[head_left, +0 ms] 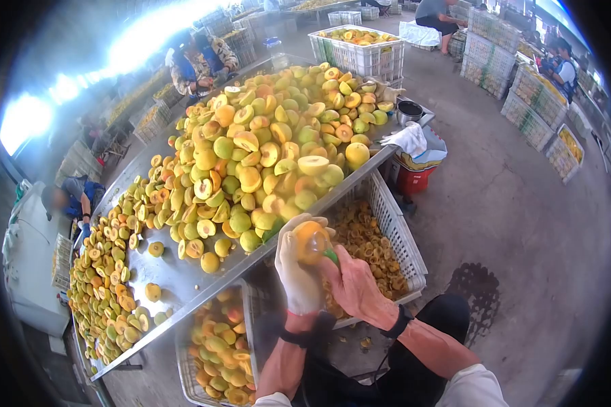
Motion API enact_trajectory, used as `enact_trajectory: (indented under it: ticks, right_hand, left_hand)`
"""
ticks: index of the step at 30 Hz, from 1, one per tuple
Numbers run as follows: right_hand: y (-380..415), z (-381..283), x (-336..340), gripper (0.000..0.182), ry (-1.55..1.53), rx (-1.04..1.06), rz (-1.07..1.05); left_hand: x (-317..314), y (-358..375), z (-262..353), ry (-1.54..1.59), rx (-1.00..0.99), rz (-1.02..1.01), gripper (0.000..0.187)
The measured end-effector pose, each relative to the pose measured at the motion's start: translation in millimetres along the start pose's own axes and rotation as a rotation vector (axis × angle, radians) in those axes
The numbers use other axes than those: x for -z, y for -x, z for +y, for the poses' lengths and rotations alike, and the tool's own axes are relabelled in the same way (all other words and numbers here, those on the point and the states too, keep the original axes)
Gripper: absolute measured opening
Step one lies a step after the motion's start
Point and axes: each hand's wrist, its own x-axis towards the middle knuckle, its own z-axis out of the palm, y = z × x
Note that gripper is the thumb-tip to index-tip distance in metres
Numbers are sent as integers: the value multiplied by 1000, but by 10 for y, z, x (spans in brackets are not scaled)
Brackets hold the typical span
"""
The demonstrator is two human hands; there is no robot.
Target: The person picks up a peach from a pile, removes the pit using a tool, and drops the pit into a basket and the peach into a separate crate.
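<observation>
My left hand, in a white glove, is closed around a yellow-orange peach. My right hand is bare and gripped on a small tool with a green handle, held against the peach. The tool's working end cannot be made out. Both hands are just off the edge of a metal table, which bears a big heap of halved peaches. Below my hands stands a white crate with brown peach pits and scraps in it.
Another crate of peach halves stands by my left knee. A full crate is beyond the heap. White gloves, a dark cup and a red bucket are at the table's right corner. Other people work along the far side.
</observation>
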Motion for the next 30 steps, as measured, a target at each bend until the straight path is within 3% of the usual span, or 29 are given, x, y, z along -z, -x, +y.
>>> enact_trajectory:
  ticks: [8, 15, 22, 26, 30]
  right_hand:
    - [-81, -15, -66, 38, -134, 57, -21]
    - [-18, -1, -16, 40, -80, 73, -44]
    - [95, -67, 29, 43, -165, 26, 47]
    - [88, -38, 44, 43, -158, 24, 11]
    - [72, -14, 34, 41, -129, 78, -17]
  left_hand:
    - [-98, -63, -93, -117, -72, 284, 58]
    - [-116, -25, -152, -104, -158, 251, 51]
    - [-236, 74, -110, -46, -122, 218, 54]
    - [-256, 91, -90, -81, -101, 245, 64]
    - [-229, 80, -57, -145, -116, 218, 61]
